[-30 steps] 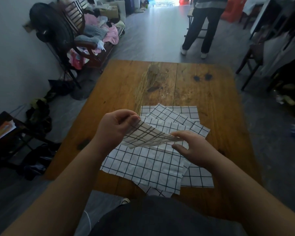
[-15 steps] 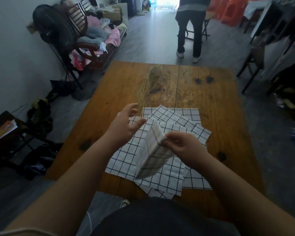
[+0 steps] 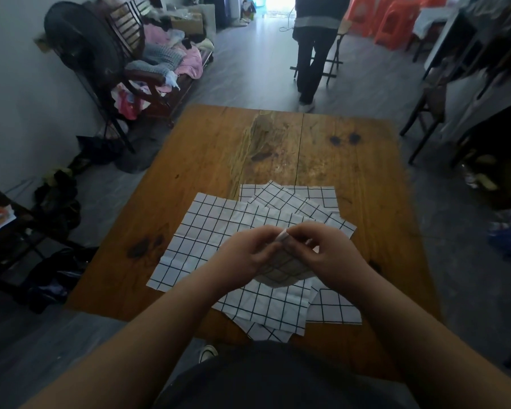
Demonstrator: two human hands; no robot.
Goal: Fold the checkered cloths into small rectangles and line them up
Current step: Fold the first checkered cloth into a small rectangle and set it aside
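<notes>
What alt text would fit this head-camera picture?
The left hand and right hand pinch a folded checkered cloth over a pile of flat cloths on a wooden table. Beyond, a person stands with back turned.

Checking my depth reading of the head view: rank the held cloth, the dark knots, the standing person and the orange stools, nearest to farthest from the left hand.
1. The held cloth: pinched by the left hand itself.
2. The dark knots: far right of the table.
3. The person: standing past the table's far end.
4. The orange stools: back right.
</notes>
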